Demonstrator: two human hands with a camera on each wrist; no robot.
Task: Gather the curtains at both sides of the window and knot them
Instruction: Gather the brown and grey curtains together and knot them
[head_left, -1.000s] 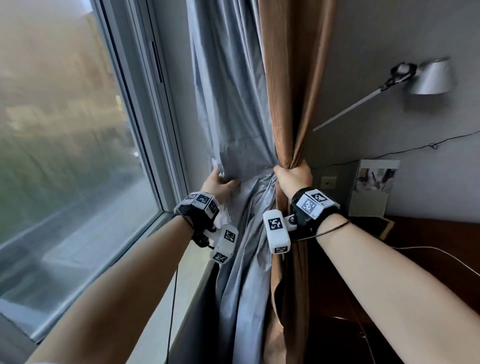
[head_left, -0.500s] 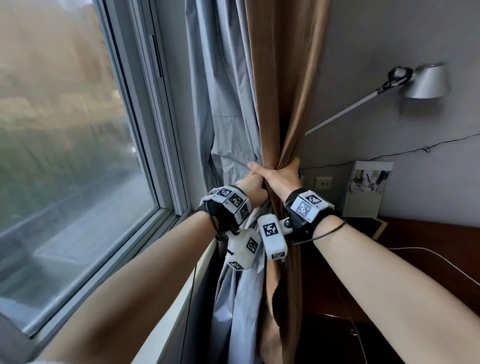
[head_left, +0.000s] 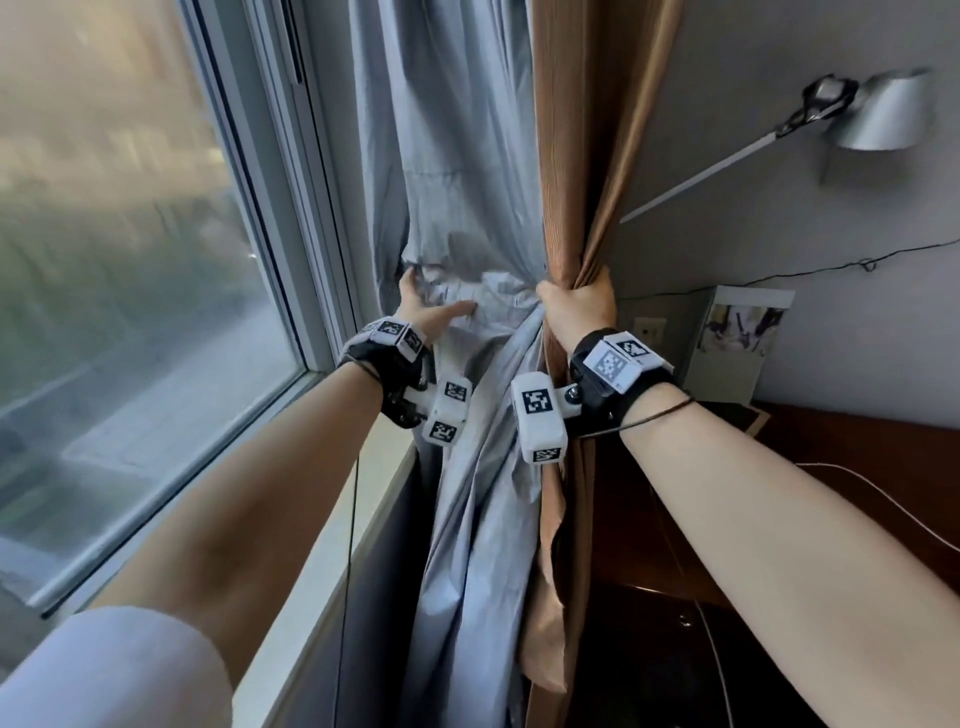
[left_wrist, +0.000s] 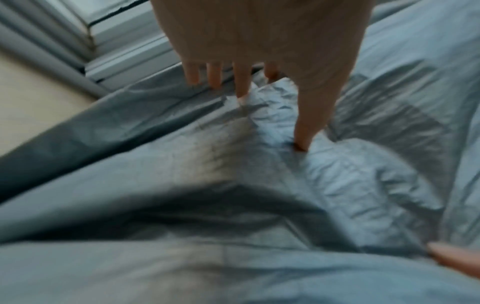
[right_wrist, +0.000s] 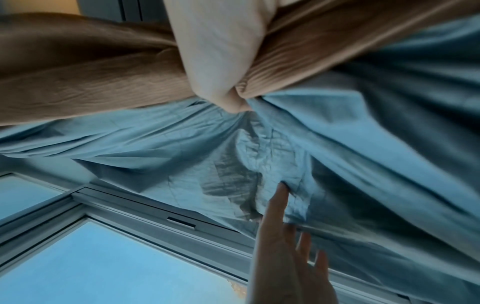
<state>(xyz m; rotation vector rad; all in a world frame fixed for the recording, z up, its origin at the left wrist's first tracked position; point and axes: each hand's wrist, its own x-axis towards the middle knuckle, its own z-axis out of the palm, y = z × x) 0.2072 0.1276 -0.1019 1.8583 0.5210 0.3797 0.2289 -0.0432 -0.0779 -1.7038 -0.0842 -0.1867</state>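
Nearest, both forearms reach forward from the camera, each wrist carrying a black strap with white marker blocks. Right hand (head_left: 576, 309) is fisted round the gathered brown curtain (head_left: 582, 156), fingers wrapped fully about the bunch; the edge of the blue-grey curtain (head_left: 457, 130) is drawn into the same fist, as the right wrist view shows (right_wrist: 337, 144). Left hand (head_left: 423, 312) is spread, fingers straight and splayed, thumb extended and pressing into a crumpled fold of the blue-grey cloth (left_wrist: 272, 115); it grips nothing. Both curtains hang with their long axis vertical, running from above the frame down past the sill, pinched to a waist at the level of the hands and fanning out above and below. They hang side by side, blue-grey nearer the window (head_left: 130, 260), brown against the wall. Beyond, on the right: a dark wooden desk (head_left: 857, 441), an upright card (head_left: 737, 338), and a wall-mounted metal lamp (head_left: 883, 111).
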